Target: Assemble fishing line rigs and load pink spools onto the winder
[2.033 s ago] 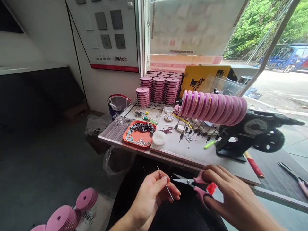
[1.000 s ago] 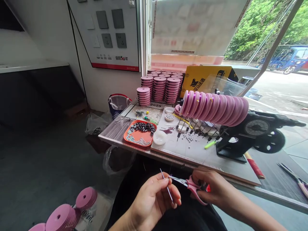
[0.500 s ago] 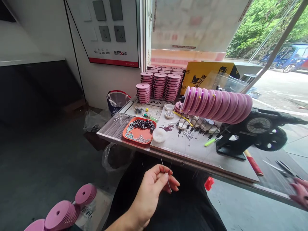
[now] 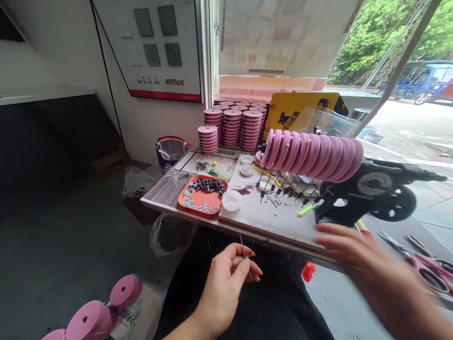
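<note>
My left hand point(image 4: 228, 278), above my dark-clothed lap, pinches a thin metal needle-like rod point(image 4: 242, 245) between thumb and fingers. The rod slants through the grip, both ends showing. Over the table's front right edge, my right hand point(image 4: 357, 255) is blurred by motion; its fingers look stretched out and I see nothing in them. To its right lie scissors with pinkish-red handles point(image 4: 428, 271), which it does not touch. Ahead stands a black geared machine point(image 4: 371, 184) carrying a row of pink spools point(image 4: 313, 156), with thin rods and black clips below.
An orange tray point(image 4: 203, 211) of dark and light beads sits front left beside a white dish point(image 4: 231, 200). Loose pearl beads point(image 4: 274, 200) and a green tool point(image 4: 306, 210) lie on the board. Stacked pink spools point(image 4: 231, 127) and a yellow box point(image 4: 304, 111) stand behind.
My right hand has moved left from beside the scissors at the far right, leaving the scissors lying in view. My left hand keeps its pinch on the rod. The view has shifted slightly.
</note>
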`<state>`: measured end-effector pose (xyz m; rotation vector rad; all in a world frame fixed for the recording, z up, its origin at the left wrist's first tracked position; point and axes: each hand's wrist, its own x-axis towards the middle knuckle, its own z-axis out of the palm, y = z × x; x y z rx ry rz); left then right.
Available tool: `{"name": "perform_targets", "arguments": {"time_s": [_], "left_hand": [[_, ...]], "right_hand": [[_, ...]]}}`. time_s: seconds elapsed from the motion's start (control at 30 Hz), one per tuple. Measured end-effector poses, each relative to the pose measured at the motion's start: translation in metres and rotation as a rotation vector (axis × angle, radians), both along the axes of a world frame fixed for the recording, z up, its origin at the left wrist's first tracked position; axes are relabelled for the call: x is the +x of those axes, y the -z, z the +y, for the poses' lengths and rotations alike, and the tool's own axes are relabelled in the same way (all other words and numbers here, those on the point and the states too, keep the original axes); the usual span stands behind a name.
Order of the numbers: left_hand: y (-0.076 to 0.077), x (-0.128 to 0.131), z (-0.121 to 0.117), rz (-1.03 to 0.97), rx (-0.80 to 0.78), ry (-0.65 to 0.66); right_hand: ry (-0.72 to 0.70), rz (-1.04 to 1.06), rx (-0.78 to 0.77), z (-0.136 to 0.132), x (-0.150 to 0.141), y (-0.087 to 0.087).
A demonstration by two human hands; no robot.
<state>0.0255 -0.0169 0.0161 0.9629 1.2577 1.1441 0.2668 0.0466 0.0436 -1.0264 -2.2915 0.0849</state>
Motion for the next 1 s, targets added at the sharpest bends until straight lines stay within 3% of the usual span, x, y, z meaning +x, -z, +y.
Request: {"name": "perform_targets", "arguments": {"time_s": [0.1, 0.17, 0.3, 0.43, 0.5, 0.6, 0.73, 0.83, 0.9, 1.0], "left_hand": [[-0.002, -0.002, -0.002, 0.075, 0.050, 0.055], [-0.003, -0.007, -0.004, 0.164, 0.054, 0.119], [-0.008, -0.019, -0.002, 0.617, 0.082, 0.276], [-0.017, -0.020, 0.027, 1.286, 0.316, 0.165], [-0.018, -0.014, 0.050, 1.467, 0.495, 0.127], [-0.013, -0.001, 0.076, 1.515, 0.666, 0.113], [-0.007, 0.002, 0.080, 1.417, 0.733, 0.052], [-0.018, -0.017, 0.082, 1.314, 0.728, -0.019], [-0.029, -0.036, 0.098, 1.290, 0.657, -0.087], [-0.045, -0.061, 0.137, 1.323, 0.524, 0.018]], "right_hand": [[-0.312, -0.151, -0.007, -0.007, -0.081, -0.003], [-0.336, -0.182, 0.016, 0.004, -0.103, 0.001], [-0.122, -0.152, 0.131, 0.036, -0.097, 0.009], [0.088, -0.339, 0.143, 0.059, -0.093, 0.004], [0.181, -0.487, 0.076, 0.067, -0.101, -0.002], [0.213, -0.690, -0.007, 0.076, -0.117, -0.011], [0.153, -0.806, -0.019, 0.083, -0.131, -0.017], [0.140, -0.798, -0.027, 0.084, -0.134, -0.019], [0.118, -0.803, -0.033, 0.083, -0.133, -0.020], [0.074, -0.817, -0.031, 0.080, -0.130, -0.021]]}}
